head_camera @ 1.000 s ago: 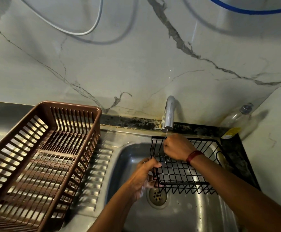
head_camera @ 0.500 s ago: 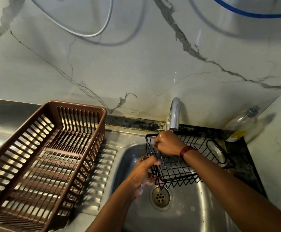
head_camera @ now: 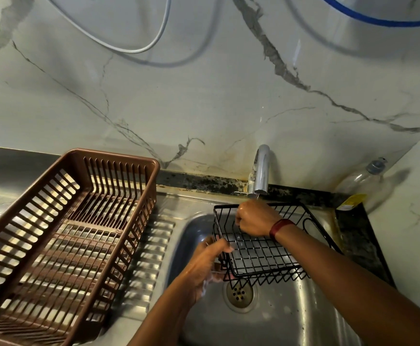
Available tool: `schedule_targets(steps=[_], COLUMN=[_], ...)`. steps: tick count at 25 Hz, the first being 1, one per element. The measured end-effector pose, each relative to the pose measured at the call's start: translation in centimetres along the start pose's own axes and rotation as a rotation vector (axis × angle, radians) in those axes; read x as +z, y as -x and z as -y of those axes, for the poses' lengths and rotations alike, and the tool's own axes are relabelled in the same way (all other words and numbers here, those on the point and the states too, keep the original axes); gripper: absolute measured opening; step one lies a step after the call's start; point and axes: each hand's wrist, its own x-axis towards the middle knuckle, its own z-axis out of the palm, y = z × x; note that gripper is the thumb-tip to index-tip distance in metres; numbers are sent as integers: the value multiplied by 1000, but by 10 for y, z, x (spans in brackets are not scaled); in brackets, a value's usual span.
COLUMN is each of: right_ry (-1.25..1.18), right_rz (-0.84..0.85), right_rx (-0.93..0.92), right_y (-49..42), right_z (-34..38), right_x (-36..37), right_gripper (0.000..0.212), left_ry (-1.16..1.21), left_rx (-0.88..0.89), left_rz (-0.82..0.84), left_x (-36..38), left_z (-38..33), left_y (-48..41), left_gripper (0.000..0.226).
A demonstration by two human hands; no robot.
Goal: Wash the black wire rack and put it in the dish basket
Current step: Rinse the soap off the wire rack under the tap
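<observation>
The black wire rack (head_camera: 259, 250) is held over the steel sink (head_camera: 311, 310), directly below the tap (head_camera: 261, 168). It is tilted, its far rim up near the spout and its near edge lower, above the drain (head_camera: 239, 294). The right hand (head_camera: 254, 219) sits right under the spout, knuckles up, fingers curled tight around the wire of the rack's far rim; a dark red band (head_camera: 280, 227) circles that wrist. A thin trickle shows at the spout, just above those knuckles. The left hand (head_camera: 204, 263) is lower and to the left of the tap, wet, its thumb and fingers closed on the rack's near left corner. So both hands have a firm hold on the rack and it touches nothing else that I can see.

Well to the left of the tap, the brown plastic dish basket (head_camera: 61, 233) stands on the ribbed draining board (head_camera: 151, 248). To the right of the tap a clear bottle (head_camera: 361, 181) with a yellow label leans in the corner against the marbled wall (head_camera: 204, 96). High above the tap a white cable (head_camera: 139, 49) and a blue hose (head_camera: 369, 20) loop across the wall.
</observation>
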Motion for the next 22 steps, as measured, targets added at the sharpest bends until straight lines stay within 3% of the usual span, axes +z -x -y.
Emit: schedule_targets(steps=[3,5,7,10,13,16,20,22], right_ry=[-325,-380,-253,37,-74,-227,-82,-30], right_rz=[35,66,102,22,2,-12,-81,-92], right_rx=[-51,-34,-6,39,-43,-14,197,110], right_y=[-3,-3,0,1,-5,-7,-4,-8], right_z=[22,16,0,-13,6,2,-38,-30], right_x=[-8,-10,-6,4,6,4,-1,-2], right_gripper=[23,25,23,23,23,21,22,21], left_ry=[-17,8,31,21,44,75,75,105], left_rx=[10,12,10,5,2,34,47,37], left_rz=[-15,-21,-13,-11,-28,-50,-53,-46], left_x=[-6,-17,-28,-34,-30,-36,-43,-41], left_z=[-1,-2,-1,4,6,2,1,1], left_y=[5,10,16,20,20,19,21,21], left_gripper=[71,65,67,75,88,93,95,91])
